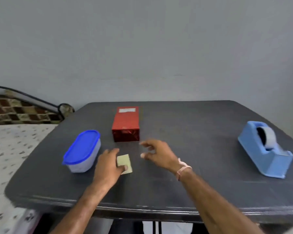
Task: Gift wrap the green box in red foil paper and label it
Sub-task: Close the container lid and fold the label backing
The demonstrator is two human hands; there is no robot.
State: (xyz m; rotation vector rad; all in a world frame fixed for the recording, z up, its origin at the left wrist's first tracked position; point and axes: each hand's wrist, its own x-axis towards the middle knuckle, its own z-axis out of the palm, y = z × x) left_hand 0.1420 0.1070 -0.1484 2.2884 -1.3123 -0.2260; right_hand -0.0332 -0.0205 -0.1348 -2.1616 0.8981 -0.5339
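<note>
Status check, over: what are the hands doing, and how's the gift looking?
Left hand holds pale yellow pad on table. Right hand open, empty, near the red-wrapped box. White label on box top. Nothing in the way.

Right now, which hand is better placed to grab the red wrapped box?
Right, probably: the right hand is open and empty just before the red box; the left hand holds the pale paper.

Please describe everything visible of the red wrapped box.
The red wrapped box is a rectangular block in shiny, creased red foil paper. A pale label, unreadable, sits on its top near the far end. It lies flat on the dark table. The right hand is close to its near corner, apparently apart.
</note>
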